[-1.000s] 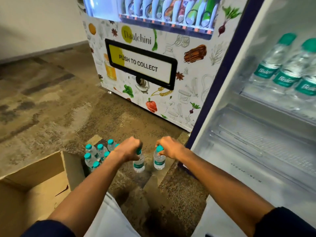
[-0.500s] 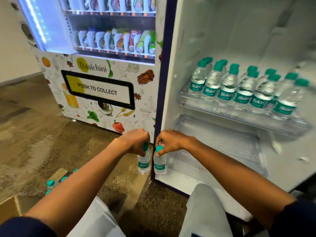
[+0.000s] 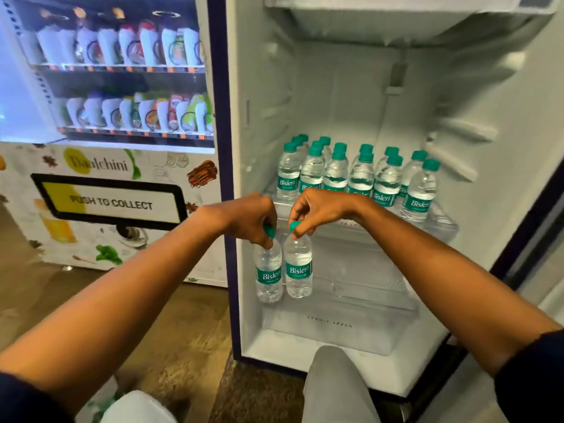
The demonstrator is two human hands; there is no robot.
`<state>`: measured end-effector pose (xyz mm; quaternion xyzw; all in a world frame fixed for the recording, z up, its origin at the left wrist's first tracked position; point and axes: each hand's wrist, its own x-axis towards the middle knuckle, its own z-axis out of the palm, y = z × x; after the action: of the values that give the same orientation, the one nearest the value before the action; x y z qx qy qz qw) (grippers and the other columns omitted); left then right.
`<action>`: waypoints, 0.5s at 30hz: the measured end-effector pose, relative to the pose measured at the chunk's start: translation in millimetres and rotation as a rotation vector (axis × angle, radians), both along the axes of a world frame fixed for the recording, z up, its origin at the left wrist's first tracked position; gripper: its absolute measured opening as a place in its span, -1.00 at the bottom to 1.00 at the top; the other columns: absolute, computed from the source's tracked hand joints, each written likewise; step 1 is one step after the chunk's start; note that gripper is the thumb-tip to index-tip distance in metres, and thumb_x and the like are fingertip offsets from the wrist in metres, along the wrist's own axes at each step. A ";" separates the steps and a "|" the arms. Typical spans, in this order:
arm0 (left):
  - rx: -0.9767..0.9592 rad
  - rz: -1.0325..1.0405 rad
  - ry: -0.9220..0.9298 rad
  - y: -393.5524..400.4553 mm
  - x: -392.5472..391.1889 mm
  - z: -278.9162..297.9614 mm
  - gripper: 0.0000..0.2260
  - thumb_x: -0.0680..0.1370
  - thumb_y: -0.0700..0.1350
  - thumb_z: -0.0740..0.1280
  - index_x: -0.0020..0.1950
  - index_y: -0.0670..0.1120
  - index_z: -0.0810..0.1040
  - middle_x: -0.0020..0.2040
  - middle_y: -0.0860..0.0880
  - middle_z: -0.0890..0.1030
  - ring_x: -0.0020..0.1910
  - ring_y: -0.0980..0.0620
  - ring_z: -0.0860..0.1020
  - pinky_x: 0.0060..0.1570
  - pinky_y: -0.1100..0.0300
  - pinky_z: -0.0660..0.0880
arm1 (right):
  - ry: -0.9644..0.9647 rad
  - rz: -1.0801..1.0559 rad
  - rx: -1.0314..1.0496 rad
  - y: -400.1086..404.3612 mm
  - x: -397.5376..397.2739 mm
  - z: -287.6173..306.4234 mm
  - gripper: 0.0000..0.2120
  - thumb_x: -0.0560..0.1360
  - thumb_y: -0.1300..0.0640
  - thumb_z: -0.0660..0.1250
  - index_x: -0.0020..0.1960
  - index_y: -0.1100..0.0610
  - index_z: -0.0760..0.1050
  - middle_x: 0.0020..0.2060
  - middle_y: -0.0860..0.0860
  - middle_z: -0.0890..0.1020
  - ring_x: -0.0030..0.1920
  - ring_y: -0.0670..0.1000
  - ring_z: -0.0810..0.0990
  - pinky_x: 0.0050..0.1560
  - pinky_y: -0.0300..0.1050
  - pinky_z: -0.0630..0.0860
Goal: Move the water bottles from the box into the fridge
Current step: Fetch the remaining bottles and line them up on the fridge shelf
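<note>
Transfer in progress. The left hand [image 3: 253,219] pinches the green cap of one water bottle [image 3: 269,274], and the right hand [image 3: 317,209] pinches the cap of a second bottle [image 3: 298,270]; both bottles hang upright, side by side, in front of the open fridge [image 3: 335,96], level with its lower drawer [image 3: 366,297]. A batch of stocked bottles [image 3: 360,175] stands in rows on the shelf [image 3: 442,227], filling most of its width. The carried pair is not yet set down. The box is out of view, so the number of bottles left cannot be told. A snack vending machine [image 3: 110,166] stands just beside the fridge.
</note>
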<state>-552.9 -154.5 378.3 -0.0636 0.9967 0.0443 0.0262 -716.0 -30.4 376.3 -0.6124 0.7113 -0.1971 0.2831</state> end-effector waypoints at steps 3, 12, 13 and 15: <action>0.039 -0.031 0.072 1.1 -14.0 27.9 -0.73 0.41 -0.05 0.52 0.07 -0.09 0.65 -0.04 0.01 0.67 -0.13 0.06 0.63 -0.04 0.14 0.62 | -0.060 -0.051 -0.077 14.8 -17.4 22.9 -0.89 0.46 0.27 0.48 -0.02 0.23 0.66 -0.19 0.01 0.71 -0.18 -0.12 0.65 -0.12 -0.20 0.61; -0.012 -0.142 0.285 12.3 -57.3 118.1 -0.81 0.46 -0.12 0.46 0.03 -0.16 0.69 -0.22 -0.04 0.66 -0.32 0.02 0.58 -0.25 0.16 0.53 | -0.050 -0.208 -0.272 48.3 -56.1 102.7 -0.95 0.50 0.27 0.41 -0.11 0.21 0.65 -0.30 -0.03 0.67 -0.30 -0.13 0.55 -0.29 -0.30 0.51; -0.019 -0.153 0.303 14.9 -62.7 128.0 -0.81 0.46 -0.14 0.45 0.03 -0.16 0.68 -0.23 -0.03 0.64 -0.33 0.04 0.56 -0.25 0.17 0.52 | -0.037 -0.231 -0.311 50.2 -59.2 112.1 -0.93 0.51 0.28 0.40 -0.13 0.21 0.65 -0.34 -0.05 0.66 -0.34 -0.15 0.53 -0.31 -0.32 0.49; -0.027 -0.158 0.342 18.9 -74.2 146.5 -0.80 0.46 -0.15 0.45 0.05 -0.17 0.68 -0.20 -0.07 0.66 -0.30 -0.02 0.60 -0.19 0.12 0.56 | -0.011 -0.290 -0.397 53.9 -65.8 130.6 -0.91 0.53 0.32 0.35 -0.11 0.28 0.63 -0.41 -0.11 0.64 -0.39 -0.21 0.52 -0.33 -0.36 0.48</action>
<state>-627.1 -135.6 524.8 0.0230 0.9890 0.0388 -0.1409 -781.8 23.5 507.0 -0.5465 0.7375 -0.3748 0.1300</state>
